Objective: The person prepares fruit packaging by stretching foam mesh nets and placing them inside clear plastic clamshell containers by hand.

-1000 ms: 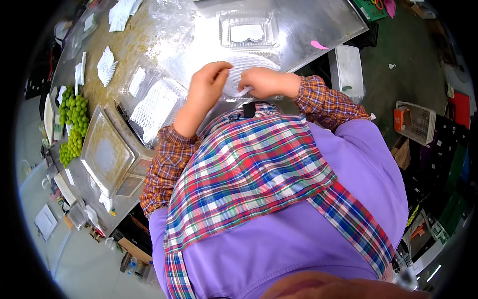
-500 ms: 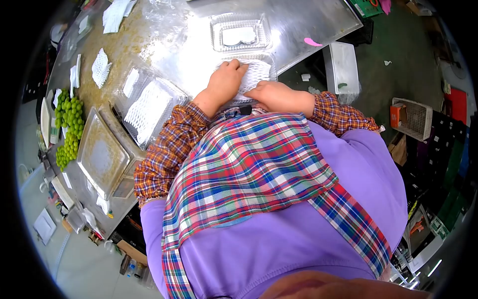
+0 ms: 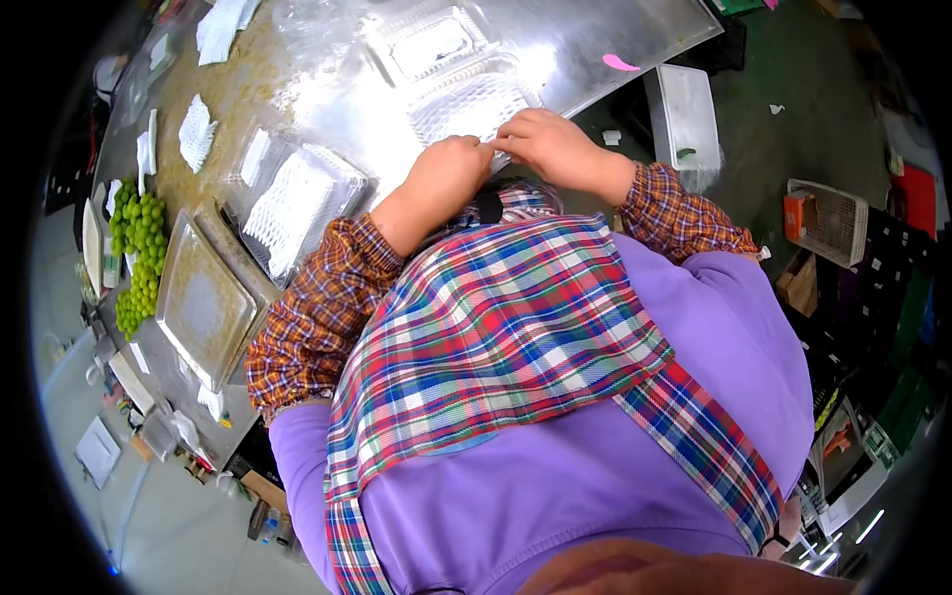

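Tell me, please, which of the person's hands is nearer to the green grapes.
Left. The left hand is well to the right of the green grapes in the picture; the right hand is farther right, past the left one.

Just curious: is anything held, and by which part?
Cannot be told: left hand and right hand meet by the near edge of the clear rectangular plastic container with white netting, hiding any grip.

A purple top (image 3: 565, 496) is showing beneath a plaid apron (image 3: 506, 357) of red, blue, green and white; checked sleeves (image 3: 317, 307) of orange and navy are ending in gathered cuffs (image 3: 378, 238).
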Available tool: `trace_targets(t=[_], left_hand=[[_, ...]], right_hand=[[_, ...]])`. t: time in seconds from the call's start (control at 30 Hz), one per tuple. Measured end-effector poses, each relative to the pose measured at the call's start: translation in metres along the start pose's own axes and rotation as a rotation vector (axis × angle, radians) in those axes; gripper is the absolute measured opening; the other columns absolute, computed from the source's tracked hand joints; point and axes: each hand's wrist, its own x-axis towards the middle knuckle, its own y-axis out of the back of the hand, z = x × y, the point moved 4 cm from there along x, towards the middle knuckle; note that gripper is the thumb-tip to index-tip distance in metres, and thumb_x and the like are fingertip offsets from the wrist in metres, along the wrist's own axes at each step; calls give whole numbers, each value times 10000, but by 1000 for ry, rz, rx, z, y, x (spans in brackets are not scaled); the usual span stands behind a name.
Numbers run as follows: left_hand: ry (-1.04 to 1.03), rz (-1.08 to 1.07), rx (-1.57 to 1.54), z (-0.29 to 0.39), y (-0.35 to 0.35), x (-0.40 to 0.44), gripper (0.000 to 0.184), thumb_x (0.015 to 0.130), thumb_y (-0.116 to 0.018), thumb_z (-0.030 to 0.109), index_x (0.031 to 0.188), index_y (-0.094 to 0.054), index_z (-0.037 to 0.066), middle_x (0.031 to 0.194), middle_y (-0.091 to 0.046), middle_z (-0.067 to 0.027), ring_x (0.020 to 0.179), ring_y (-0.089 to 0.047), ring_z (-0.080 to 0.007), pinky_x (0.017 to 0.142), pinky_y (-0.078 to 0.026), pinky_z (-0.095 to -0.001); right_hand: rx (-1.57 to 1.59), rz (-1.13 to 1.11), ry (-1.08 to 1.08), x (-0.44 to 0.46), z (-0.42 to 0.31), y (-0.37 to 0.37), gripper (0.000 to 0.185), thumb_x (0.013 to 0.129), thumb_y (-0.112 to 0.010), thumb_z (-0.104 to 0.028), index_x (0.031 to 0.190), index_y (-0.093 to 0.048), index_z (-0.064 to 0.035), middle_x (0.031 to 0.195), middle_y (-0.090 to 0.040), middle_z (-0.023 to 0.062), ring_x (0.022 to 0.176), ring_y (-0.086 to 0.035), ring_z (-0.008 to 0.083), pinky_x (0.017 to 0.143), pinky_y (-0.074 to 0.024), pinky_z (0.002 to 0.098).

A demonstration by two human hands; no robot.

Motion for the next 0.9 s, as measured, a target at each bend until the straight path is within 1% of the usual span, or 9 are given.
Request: trace_targets(t=[0.13,0.23,0.33,0.37,0.47,0.5,0.6,0.73,0.9], left_hand=[[40,-9,22,-4,-7,9,130,750,-631,113,696,-596,0,730,-588,-171,687,-599,-361,635,-492,-446],[64,54,60,-2,2,16,144,716,-637,139,666,-608,7,719,-605,-176,672,-608,-361,634,-497,-444],[183,96,-41,5,30,25,137,705,-623,149,699,-651,15,711,-632,-180,661,-617,-361,627,-503,-427],[250,93,-59,3,39,29,149,722,-614,147,759,-687,22,698,-649,-170,645,-634,-341,615,-510,-396],[321,58,-225,2,54,35,170,739,-620,154,803,-701,19,681,-651,-163,637,-646,-317,615,-515,-383],[333,23,-228,2,54,36,217,750,-670,202,854,-705,16,720,-666,-153,665,-658,-300,633,-521,-368],[151,50,-132,6,31,31,286,721,-706,271,851,-699,17,780,-677,-176,743,-652,-354,684,-521,-427],[95,-172,-40,25,-2,29,280,718,-714,258,819,-673,1,813,-659,-221,755,-642,-379,690,-515,-448],[131,-54,-129,25,29,38,160,729,-644,138,817,-680,9,714,-649,-183,647,-643,-340,607,-510,-392]], right_hand=[[42,29,23,4,6,0,333,755,-672,-60,1086,-635,-58,1047,-615,94,1005,-557,302,883,-458,395],[100,231,3,0,0,31,337,755,-678,-39,1089,-636,-56,1096,-606,105,1049,-554,303,916,-450,391],[57,576,-226,-20,4,60,300,729,-701,-33,1024,-649,-45,1081,-619,101,1042,-572,279,869,-473,363],[59,618,-358,-32,15,54,420,757,-708,-46,1162,-595,-41,1205,-568,131,1091,-561,272,904,-468,346],[985,768,-802,-44,34,22,607,782,-722,-87,1330,-464,-47,1332,-460,182,1139,-531,262,937,-458,337],[1122,655,-870,-45,33,15,750,797,-712,-95,1432,-315,-53,1404,-352,223,1172,-497,263,945,-459,337],[1134,640,-1012,-60,29,-5,735,832,-660,-89,1457,-274,-65,1412,-347,223,1162,-508,251,946,-447,362],[1587,665,-975,-71,24,-13,631,845,-560,-15,1424,-308,-13,1403,-354,206,1132,-521,238,944,-465,364],[1402,712,-738,-41,7,26,499,827,-554,59,1311,-440,22,1277,-464,131,1109,-527,180,936,-480,328]])
